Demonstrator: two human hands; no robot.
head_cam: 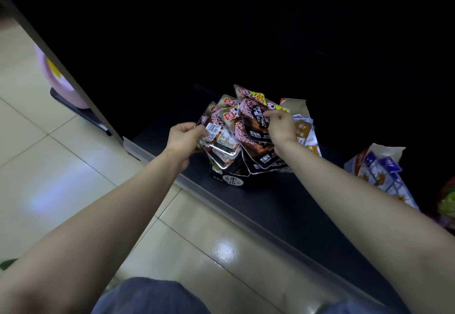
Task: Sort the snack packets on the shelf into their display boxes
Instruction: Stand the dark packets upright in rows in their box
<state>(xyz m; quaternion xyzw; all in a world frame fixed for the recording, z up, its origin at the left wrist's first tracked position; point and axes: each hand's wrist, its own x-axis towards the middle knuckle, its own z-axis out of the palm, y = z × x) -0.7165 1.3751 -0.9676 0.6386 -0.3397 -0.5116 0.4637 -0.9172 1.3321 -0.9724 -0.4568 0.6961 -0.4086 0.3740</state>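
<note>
Several dark snack packets (236,131) with red logos fan out above a black display box (231,179) standing on the dark shelf (278,198). My left hand (184,139) grips the left side of the bunch, where a packet shows its barcode back (221,136). My right hand (280,126) pinches the top packet (253,114), the one with a yellow 10% corner. Behind my right hand stands an orange and white display box (304,129) with a torn flap.
A blue and white display box (379,173) sits further right on the shelf, with a red and green pack (448,203) at the frame's edge. The shelf's back is dark. A grey shelf lip (221,205) borders a tiled floor (61,166); a pink object (59,80) lies left.
</note>
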